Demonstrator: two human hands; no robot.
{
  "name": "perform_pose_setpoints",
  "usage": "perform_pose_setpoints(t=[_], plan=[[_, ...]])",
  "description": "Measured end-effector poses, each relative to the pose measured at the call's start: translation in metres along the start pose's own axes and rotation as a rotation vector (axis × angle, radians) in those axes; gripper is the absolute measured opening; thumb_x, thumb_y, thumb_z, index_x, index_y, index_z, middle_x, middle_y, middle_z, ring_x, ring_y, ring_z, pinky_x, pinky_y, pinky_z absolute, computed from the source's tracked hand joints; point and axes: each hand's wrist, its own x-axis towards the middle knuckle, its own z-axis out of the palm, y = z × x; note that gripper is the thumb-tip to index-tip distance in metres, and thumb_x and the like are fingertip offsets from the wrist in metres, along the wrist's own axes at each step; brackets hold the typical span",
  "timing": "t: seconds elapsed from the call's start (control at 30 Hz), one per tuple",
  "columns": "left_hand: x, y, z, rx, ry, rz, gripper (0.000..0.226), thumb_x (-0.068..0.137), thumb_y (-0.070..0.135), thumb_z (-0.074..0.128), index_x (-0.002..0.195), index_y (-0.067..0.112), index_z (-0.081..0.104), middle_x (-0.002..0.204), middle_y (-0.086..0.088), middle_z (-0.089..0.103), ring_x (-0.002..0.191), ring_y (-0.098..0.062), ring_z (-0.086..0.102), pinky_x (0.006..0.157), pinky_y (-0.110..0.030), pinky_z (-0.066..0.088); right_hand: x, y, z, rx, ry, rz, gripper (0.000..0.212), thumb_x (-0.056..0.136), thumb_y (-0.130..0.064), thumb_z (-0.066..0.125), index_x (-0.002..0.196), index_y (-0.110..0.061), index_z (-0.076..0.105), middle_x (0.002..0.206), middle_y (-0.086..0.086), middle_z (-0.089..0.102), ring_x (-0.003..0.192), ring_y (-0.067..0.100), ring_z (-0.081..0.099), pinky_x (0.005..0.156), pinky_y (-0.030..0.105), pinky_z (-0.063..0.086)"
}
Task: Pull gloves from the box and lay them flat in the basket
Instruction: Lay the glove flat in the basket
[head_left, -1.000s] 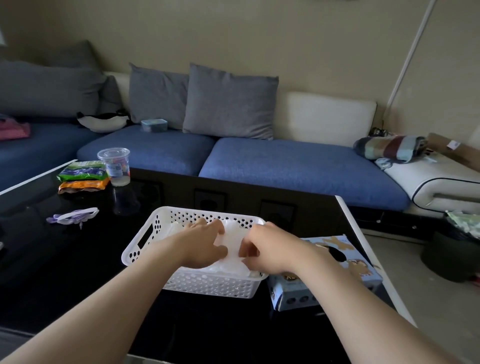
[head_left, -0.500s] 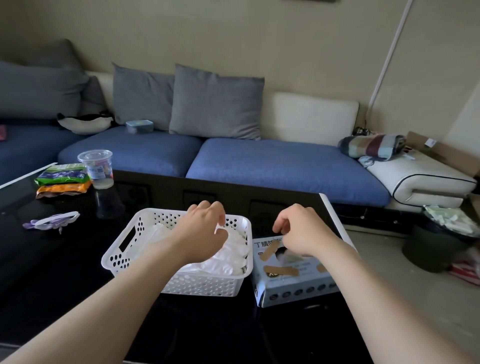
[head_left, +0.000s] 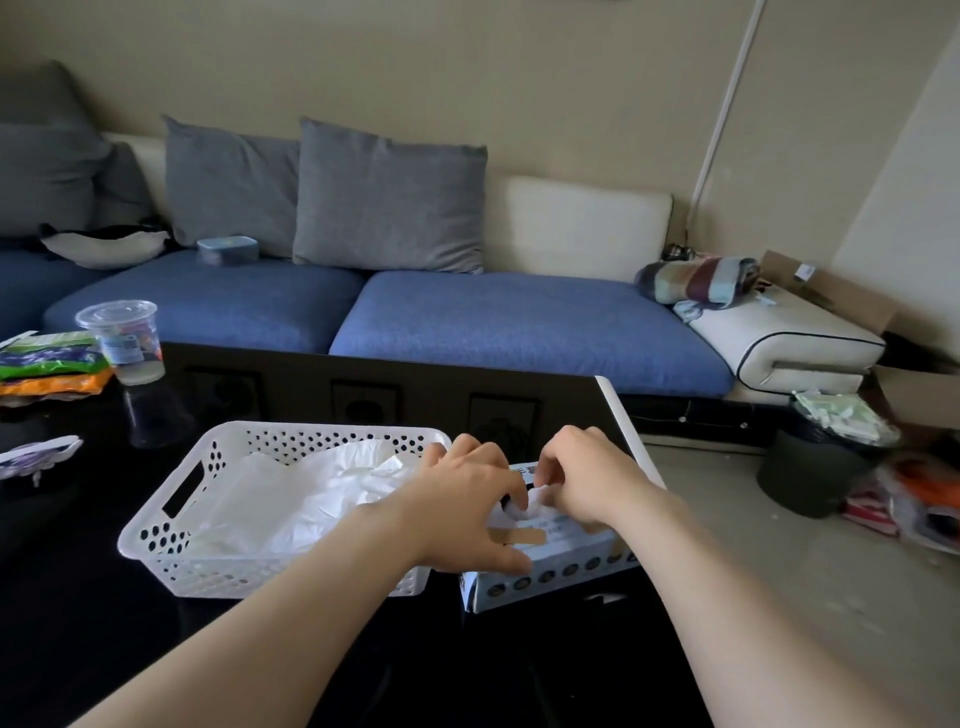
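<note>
I'm at the pulling step: both hands meet at the slot on top of the box, which sits on the black counter just right of the basket. My right hand has its fingers curled, pinching a white tuft of glove at the opening. My left hand lies across the box top, thumb down its near side, seemingly bracing it; whether it also nips the glove I cannot tell. Next comes a steady upward draw, box held down. The glove looks thin, filmy and crumpled, like the gloves in the basket.
</note>
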Motion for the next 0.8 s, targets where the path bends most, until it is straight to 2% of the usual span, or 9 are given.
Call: perform_pose_setpoints(t=[0.13, 0.2, 0.27, 0.33, 0.47, 0.6, 0.67, 0.73, 0.8], plan=[[0.007, 0.000, 0.001, 0.017, -0.083, -0.006, 0.060, 0.077, 0.073, 0.074, 0.128, 0.045, 0.063, 0.137, 0.014, 0.040, 0.130, -0.015, 0.028, 0.113, -0.045, 0.023, 0.005, 0.005, -0.001, 0.027, 0.020, -0.025, 0.020, 0.104, -0.017, 0.064, 0.091, -0.027, 0.076, 0.106, 0.000, 0.063, 0.077, 0.018, 0.062, 0.061, 0.029, 0.046], [0.008, -0.002, 0.000, 0.007, -0.102, -0.018, 0.060, 0.076, 0.070, 0.077, 0.128, 0.045, 0.065, 0.137, 0.015, 0.040, 0.131, -0.014, 0.029, 0.114, -0.046, 0.022, 0.009, 0.011, 0.001, 0.059, 0.016, -0.024, 0.038, 0.099, -0.005, 0.057, 0.071, -0.028, 0.067, 0.092, -0.001, 0.067, 0.065, 0.017, 0.056, 0.057, 0.030, 0.041], [0.008, -0.006, -0.002, -0.013, -0.112, -0.032, 0.058, 0.074, 0.066, 0.080, 0.126, 0.045, 0.066, 0.137, 0.016, 0.042, 0.131, -0.014, 0.029, 0.114, -0.046, 0.020, 0.011, 0.014, 0.003, 0.072, 0.025, -0.019, 0.046, 0.090, 0.005, 0.049, 0.055, -0.025, 0.048, 0.073, -0.002, 0.056, 0.059, 0.020, 0.042, 0.055, 0.034, 0.035], [0.007, -0.009, -0.004, -0.035, -0.130, -0.042, 0.056, 0.074, 0.063, 0.082, 0.125, 0.045, 0.066, 0.136, 0.016, 0.044, 0.131, -0.014, 0.030, 0.112, -0.045, 0.020, 0.013, 0.017, 0.005, 0.069, 0.055, -0.034, 0.042, 0.088, 0.005, 0.047, 0.056, -0.021, 0.040, 0.072, 0.008, 0.054, 0.060, 0.021, 0.039, 0.055, 0.038, 0.034], [0.006, -0.009, -0.005, -0.048, -0.140, -0.064, 0.057, 0.075, 0.071, 0.077, 0.125, 0.045, 0.066, 0.137, 0.016, 0.047, 0.131, -0.014, 0.032, 0.107, -0.042, 0.021, 0.010, 0.021, 0.004, 0.097, 0.167, -0.070, 0.035, 0.099, -0.006, 0.050, 0.075, -0.025, 0.067, 0.082, -0.004, 0.071, 0.069, 0.018, 0.065, 0.060, 0.042, 0.056], [0.005, -0.008, -0.005, -0.035, -0.146, -0.082, 0.058, 0.076, 0.071, 0.077, 0.126, 0.044, 0.064, 0.124, 0.017, 0.047, 0.122, -0.014, 0.037, 0.106, -0.042, 0.024, 0.003, 0.010, -0.004, 0.330, 0.208, -0.025, 0.029, 0.111, -0.021, 0.039, 0.094, -0.020, 0.063, 0.077, -0.003, 0.062, 0.058, 0.009, 0.052, 0.052, 0.024, 0.039], [0.004, -0.008, -0.003, -0.037, -0.150, -0.082, 0.058, 0.076, 0.071, 0.077, 0.126, 0.045, 0.063, 0.127, 0.017, 0.047, 0.122, -0.014, 0.038, 0.109, -0.043, 0.025, -0.001, 0.005, -0.008, 0.460, 0.193, 0.034, 0.034, 0.114, -0.029, 0.034, 0.090, -0.017, 0.054, 0.077, -0.003, 0.053, 0.062, 0.010, 0.046, 0.057, 0.023, 0.036], [0.003, -0.008, -0.002, -0.045, -0.141, -0.078, 0.056, 0.076, 0.071, 0.077, 0.123, 0.044, 0.063, 0.128, 0.017, 0.049, 0.122, -0.014, 0.040, 0.110, -0.044, 0.026, -0.003, 0.001, -0.013, 0.554, 0.194, 0.062, 0.040, 0.115, -0.033, 0.033, 0.081, -0.015, 0.045, 0.077, 0.005, 0.049, 0.065, 0.018, 0.046, 0.064, 0.032, 0.040], [0.002, -0.008, -0.002, -0.081, -0.116, -0.079, 0.051, 0.076, 0.070, 0.077, 0.116, 0.043, 0.061, 0.119, 0.017, 0.053, 0.117, -0.012, 0.045, 0.109, -0.042, 0.029, -0.003, 0.000, -0.013, 0.599, 0.229, 0.069, 0.044, 0.114, -0.035, 0.039, 0.075, -0.014, 0.044, 0.087, 0.020, 0.061, 0.091, 0.029, 0.057, 0.073, 0.039, 0.047]])
